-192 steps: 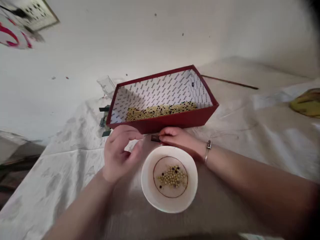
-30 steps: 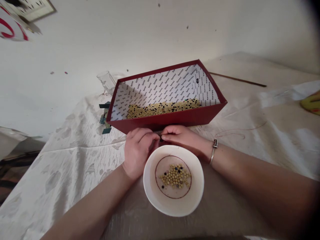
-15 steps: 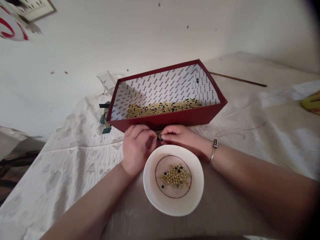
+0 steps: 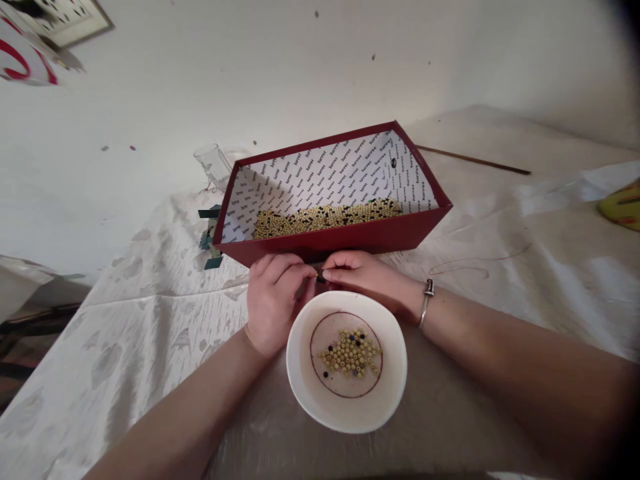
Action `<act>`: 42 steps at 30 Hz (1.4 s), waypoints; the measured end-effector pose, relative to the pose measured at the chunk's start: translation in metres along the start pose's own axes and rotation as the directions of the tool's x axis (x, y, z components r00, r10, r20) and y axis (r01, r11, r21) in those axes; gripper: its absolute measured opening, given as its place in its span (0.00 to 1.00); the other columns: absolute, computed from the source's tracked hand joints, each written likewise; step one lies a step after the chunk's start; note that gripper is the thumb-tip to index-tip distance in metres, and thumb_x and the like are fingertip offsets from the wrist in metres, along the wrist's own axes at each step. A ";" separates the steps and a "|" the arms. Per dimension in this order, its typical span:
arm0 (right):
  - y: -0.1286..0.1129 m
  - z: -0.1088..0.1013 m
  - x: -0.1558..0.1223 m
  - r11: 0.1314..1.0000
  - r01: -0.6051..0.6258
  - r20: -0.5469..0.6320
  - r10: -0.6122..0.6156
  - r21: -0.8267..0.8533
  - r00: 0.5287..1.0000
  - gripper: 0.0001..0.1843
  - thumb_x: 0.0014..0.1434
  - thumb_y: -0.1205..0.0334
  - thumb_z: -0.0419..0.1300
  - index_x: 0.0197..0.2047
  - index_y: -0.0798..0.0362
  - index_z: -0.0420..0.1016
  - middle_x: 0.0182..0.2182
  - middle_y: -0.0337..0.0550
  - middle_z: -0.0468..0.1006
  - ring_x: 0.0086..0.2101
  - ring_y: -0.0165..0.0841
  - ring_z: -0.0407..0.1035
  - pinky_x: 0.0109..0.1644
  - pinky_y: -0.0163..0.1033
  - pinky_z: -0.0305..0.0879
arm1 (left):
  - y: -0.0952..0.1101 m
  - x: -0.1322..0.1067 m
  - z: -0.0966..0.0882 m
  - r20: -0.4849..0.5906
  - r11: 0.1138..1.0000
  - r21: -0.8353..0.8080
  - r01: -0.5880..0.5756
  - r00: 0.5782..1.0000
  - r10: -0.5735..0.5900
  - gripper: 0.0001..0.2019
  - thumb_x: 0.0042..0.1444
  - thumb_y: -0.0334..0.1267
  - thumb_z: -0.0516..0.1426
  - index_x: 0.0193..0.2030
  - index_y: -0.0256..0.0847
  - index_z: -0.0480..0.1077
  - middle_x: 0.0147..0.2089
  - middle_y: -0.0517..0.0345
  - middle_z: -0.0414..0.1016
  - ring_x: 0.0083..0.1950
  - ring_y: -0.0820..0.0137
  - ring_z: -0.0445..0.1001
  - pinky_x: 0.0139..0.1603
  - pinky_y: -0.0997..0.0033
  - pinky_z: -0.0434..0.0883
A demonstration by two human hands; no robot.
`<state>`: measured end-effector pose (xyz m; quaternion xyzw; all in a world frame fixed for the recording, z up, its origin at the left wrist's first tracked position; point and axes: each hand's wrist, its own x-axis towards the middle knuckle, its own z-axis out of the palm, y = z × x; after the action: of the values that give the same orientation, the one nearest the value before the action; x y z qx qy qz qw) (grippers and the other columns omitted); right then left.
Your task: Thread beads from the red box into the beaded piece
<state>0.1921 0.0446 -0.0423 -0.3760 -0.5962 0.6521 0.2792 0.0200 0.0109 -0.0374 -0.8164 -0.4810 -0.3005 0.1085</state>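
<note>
My left hand (image 4: 274, 300) and my right hand (image 4: 360, 277) meet fingertip to fingertip just behind a white bowl (image 4: 385, 393). Both pinch at a small dark object (image 4: 318, 273) between them; I cannot make out what it is. The bowl holds several cream beads (image 4: 350, 352) with a few dark ones. Behind the hands stands a tilted red box (image 4: 350, 240) with a printed white lining and a row of cream and dark beads (image 4: 325, 217) along its low edge. A thin thread (image 4: 470, 267) lies on the cloth to the right of my right wrist.
A pale patterned cloth (image 4: 150, 320) covers the table. A clear glass (image 4: 213, 163) and dark green pieces (image 4: 209, 237) sit left of the box. A thin stick (image 4: 475, 160) lies at the back right. A yellow object (image 4: 623, 207) shows at the right edge.
Compared with several seconds ago, my left hand has closed in from an open curl to pinch against my right fingertips. Over the last second the hands barely move.
</note>
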 end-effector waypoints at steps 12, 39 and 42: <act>-0.002 0.002 -0.001 0.998 -0.032 -0.012 0.032 0.054 0.999 0.08 0.51 0.59 0.57 0.28 0.55 0.66 0.24 0.36 0.69 0.25 0.25 0.61 0.29 0.33 0.58 | -0.001 -0.002 -0.001 -0.047 0.997 0.051 -0.063 0.997 0.066 0.06 0.50 0.35 0.56 0.37 0.45 0.71 0.38 0.59 0.72 0.39 0.69 0.68 0.42 0.65 0.63; 0.001 0.001 0.001 1.000 -0.013 0.002 0.013 0.017 1.000 0.07 0.52 0.60 0.56 0.29 0.55 0.68 0.27 0.39 0.71 0.26 0.26 0.64 0.31 0.33 0.59 | -0.001 0.000 0.002 -0.046 0.999 0.040 -0.002 0.999 0.003 0.03 0.50 0.35 0.55 0.32 0.42 0.70 0.36 0.57 0.71 0.38 0.68 0.67 0.41 0.65 0.64; 0.002 0.001 0.001 1.000 -0.021 -0.001 0.021 0.023 1.000 0.07 0.52 0.59 0.56 0.29 0.55 0.68 0.27 0.39 0.71 0.26 0.26 0.64 0.31 0.33 0.60 | -0.001 0.000 0.003 -0.045 0.999 0.044 0.011 0.999 -0.009 0.02 0.49 0.35 0.56 0.31 0.41 0.69 0.35 0.57 0.71 0.38 0.69 0.67 0.41 0.65 0.64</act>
<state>0.1910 0.0451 -0.0449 -0.3794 -0.5845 0.6616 0.2770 0.0201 0.0131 -0.0393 -0.8045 -0.4890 -0.3086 0.1361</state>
